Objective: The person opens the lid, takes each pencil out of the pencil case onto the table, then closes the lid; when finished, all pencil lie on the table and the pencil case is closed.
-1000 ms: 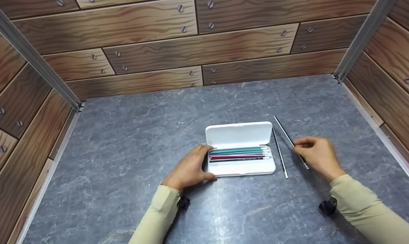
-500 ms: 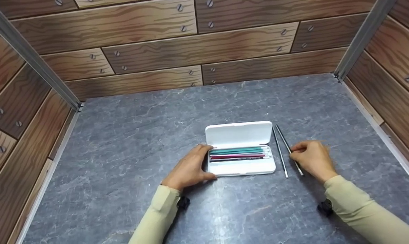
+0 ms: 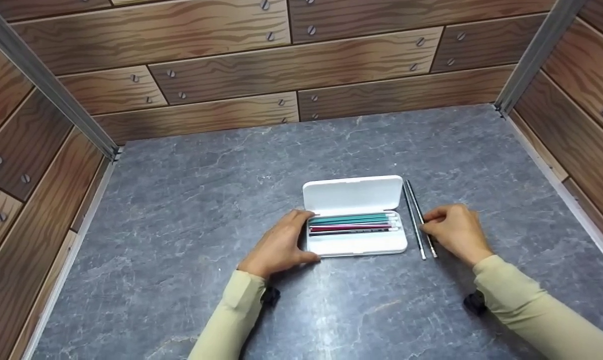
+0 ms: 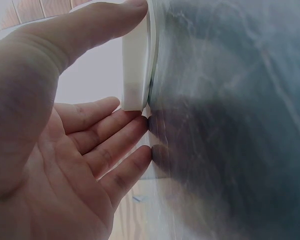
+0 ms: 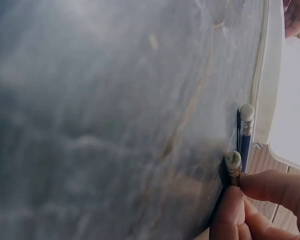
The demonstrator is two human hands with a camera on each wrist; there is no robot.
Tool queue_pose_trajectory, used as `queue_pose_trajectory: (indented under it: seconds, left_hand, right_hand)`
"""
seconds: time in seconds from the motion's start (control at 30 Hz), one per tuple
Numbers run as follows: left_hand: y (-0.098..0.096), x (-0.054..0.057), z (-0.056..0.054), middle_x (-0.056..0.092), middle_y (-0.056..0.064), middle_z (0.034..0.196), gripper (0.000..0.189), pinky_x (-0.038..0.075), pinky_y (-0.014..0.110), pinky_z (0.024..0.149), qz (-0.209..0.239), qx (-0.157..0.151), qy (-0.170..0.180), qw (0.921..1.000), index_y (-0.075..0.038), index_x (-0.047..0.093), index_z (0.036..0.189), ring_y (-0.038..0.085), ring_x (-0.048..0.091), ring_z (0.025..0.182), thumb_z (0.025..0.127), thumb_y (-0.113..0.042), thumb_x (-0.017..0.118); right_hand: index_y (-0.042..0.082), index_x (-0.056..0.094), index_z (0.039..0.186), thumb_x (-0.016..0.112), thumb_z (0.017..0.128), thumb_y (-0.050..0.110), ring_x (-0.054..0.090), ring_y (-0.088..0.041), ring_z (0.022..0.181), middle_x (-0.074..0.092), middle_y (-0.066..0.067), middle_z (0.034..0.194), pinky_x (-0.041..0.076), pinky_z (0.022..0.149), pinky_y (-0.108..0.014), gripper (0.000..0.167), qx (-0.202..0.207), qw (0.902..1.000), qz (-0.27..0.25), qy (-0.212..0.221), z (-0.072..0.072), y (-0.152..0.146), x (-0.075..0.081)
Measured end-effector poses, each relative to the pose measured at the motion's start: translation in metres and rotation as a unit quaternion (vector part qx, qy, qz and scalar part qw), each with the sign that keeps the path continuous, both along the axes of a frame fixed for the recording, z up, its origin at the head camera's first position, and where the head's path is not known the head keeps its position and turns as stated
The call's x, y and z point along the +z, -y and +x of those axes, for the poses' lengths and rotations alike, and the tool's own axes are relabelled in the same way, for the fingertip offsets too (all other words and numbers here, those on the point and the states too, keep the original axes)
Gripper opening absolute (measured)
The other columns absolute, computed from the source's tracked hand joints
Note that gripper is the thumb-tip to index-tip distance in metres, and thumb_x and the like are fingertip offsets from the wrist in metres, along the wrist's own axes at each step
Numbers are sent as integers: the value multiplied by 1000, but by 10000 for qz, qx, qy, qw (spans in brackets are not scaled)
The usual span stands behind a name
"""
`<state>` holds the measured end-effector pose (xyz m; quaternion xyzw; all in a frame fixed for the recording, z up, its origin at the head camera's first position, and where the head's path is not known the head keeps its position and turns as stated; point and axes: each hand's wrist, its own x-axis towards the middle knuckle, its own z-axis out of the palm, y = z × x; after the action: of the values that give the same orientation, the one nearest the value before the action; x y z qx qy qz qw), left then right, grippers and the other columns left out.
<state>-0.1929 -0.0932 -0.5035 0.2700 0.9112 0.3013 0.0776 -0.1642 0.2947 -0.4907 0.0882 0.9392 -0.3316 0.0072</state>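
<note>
1. From the head view I have the white case (image 3: 361,245) on the grey table (image 3: 181,225), between the two hands, its lid (image 3: 352,194) tipped up along the far side.
2. The left hand (image 3: 279,243) holds the case's left end, thumb at the near corner, fingers at the far one.
3. The right hand (image 3: 456,230) pinches the outer dark pencil (image 3: 417,207) between thumb and fingertips; I can't tell whether it touches the table.
4. Between that one and the case lies the inner dark pencil (image 3: 414,220), ungripped; the two almost meet at their far ends.
5. Done, as far as I can see: teal pencils (image 3: 351,219), at least one red pencil (image 3: 349,228) and a black pencil (image 3: 354,232) lie lengthwise inside; they overlap too much for me to count.
6. Left, in my judgement: those two outside. The case's near strip is bare and the lid isn't down, so I'd call the work past halfway.
</note>
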Motion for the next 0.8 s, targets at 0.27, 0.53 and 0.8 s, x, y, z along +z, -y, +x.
queue_pose_trajectory:
  seconds: [0.27,0.53,0.8]
  left_hand:
    - [0,2,0,62,11,157,95,50,49,128,-15,13,18,10000,-6,54,161,29,59,147,82,-30,100]
    - [0,1,0,61,10,158,96,50,48,129,-14,30,34,10000,-7,54,162,29,59,148,81,-31,100]
    - [-1,1,0,61,11,158,96,49,48,130,-44,49,47,10000,-7,53,162,30,59,148,82,-31,100]
  right_hand:
    - [-5,84,114,84,90,16,67,-4,68,85,-15,93,52,62,-21,32,-25,9997,-236,-18,-1,1,1]
    - [-3,83,119,80,95,15,67,-8,77,84,-21,104,51,64,-17,30,1,9975,-132,-691,-8,3,31]
    - [-1,84,115,85,95,2,67,10,90,84,-20,110,55,83,-2,20,914,9658,-894,-2256,-18,35,58]
